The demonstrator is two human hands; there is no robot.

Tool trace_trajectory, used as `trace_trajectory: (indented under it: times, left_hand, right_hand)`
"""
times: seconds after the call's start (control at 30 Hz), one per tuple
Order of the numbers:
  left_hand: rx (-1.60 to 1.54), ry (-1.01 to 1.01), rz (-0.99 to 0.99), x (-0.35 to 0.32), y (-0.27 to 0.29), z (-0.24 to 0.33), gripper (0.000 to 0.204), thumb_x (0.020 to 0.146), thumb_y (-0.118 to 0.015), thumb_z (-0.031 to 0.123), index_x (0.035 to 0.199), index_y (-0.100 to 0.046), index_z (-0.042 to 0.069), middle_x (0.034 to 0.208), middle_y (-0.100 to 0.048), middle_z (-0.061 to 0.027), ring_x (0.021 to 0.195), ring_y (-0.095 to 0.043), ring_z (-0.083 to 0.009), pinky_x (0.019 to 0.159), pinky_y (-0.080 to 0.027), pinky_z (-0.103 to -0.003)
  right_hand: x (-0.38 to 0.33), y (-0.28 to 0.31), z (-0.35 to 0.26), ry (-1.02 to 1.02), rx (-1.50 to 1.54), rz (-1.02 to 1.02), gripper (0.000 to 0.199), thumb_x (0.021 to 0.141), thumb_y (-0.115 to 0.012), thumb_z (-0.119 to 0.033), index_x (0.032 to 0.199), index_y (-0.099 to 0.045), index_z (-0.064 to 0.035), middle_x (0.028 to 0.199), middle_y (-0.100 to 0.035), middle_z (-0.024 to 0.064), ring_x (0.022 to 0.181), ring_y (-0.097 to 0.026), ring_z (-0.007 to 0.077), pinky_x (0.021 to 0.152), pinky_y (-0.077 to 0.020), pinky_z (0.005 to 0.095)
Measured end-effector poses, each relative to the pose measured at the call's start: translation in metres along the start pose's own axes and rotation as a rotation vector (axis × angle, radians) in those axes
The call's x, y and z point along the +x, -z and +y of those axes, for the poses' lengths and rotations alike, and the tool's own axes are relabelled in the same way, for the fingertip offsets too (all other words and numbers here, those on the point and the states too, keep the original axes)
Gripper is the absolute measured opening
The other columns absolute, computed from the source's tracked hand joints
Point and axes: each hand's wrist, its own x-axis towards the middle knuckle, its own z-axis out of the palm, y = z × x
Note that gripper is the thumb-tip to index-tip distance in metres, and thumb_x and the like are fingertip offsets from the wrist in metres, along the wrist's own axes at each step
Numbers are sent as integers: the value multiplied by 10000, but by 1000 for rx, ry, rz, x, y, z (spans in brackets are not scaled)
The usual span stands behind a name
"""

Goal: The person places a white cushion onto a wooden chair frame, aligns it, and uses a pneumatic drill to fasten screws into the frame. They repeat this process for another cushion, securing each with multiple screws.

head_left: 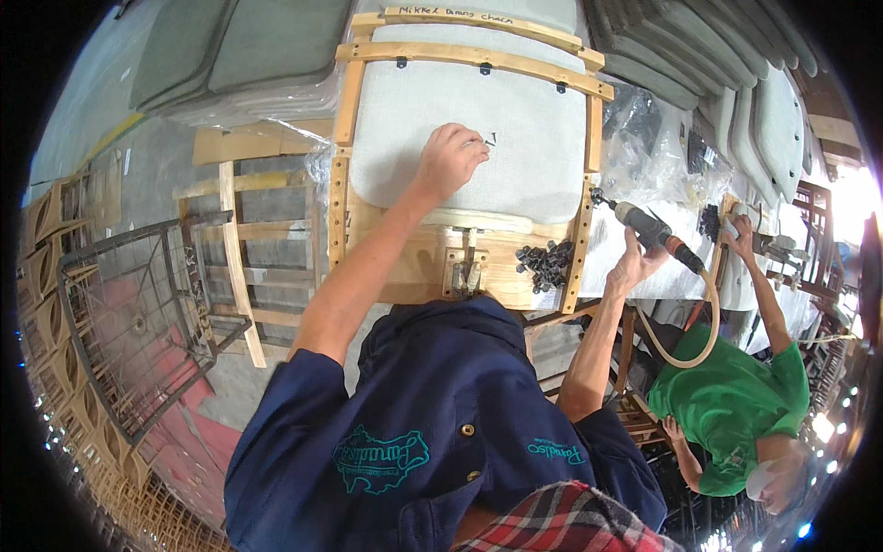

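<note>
A pale grey fabric seat panel (524, 179) lies inside a wooden frame jig (342, 207) before me. Over its middle hovers my left hand (451, 158), thumb and fingertips drawn together; whatever they hold is too small to make out. Small dark screws (491, 140) lie on the fabric just past those fingertips. My right hand (635, 264) grips an air screwdriver (648, 228) at the jig's right side, its tip pointing up and left. Black brackets (485, 69) hang along the jig's upper crossbar (543, 77).
A pile of black brackets (544, 265) sits by the metal clamp (467, 267) at the near edge. The tool's air hose (710, 340) loops down right. Stacked grey panels (267, 46) stand behind. A co-worker in a green shirt (736, 405) is at the right.
</note>
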Motion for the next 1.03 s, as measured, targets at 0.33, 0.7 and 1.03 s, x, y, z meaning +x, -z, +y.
trace_trajectory:
  times: [0.33, 0.7, 1.03]
  left_hand:
    - [-297, 481, -164, 9, 6, 29, 150, 959, -665, 183, 1078, -711, 104, 938, -686, -84, 937, -630, -233, 872, -500, -349]
    - [-1661, 1331, 259, -1, 22, 86, 260, 1029, -642, 212, 1226, -587, 51, 1130, -654, -55, 1028, -613, -141, 949, -512, -310]
    - [-1806, 1401, 322, -2, 14, 95, 247, 1023, -647, 190, 1240, -584, 90, 1181, -669, -43, 1101, -626, -178, 1022, -488, -332]
  right_hand:
    - [39, -41, 9, 26, 113, -157, 494, 902, -788, -158, 1331, -590, -14, 1025, -698, 115, 905, -687, 207, 870, -571, 376]
    - [-33, -59, -125, 120, 599, -282, 207, 925, -585, -18, 1132, -576, -6, 756, -632, 129, 757, -662, 275, 789, -558, 455]
    - [-83, -96, -147, 88, 762, -401, 213, 935, -592, -46, 1146, -560, -41, 761, -620, 124, 741, -655, 284, 850, -530, 513]
